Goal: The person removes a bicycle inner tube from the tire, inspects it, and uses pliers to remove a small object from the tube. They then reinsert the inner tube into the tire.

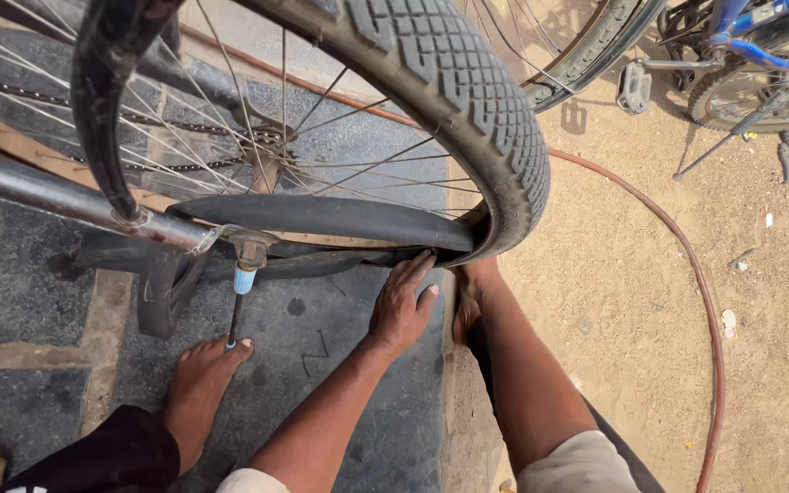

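We see a black tyre with a blocky tread pattern, silver spokes, a reddish-brown hose across tan sand, a blue bike frame, and dark grey speckled paving.

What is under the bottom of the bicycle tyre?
Under the tyre, the left hand lies on dark paving. The right hand reaches beneath the tyre; its fingers are hidden. A loose inner tube shows inside the wheel.

Both arms reach forward, left hand flat with fingers extended, right hand partly hidden
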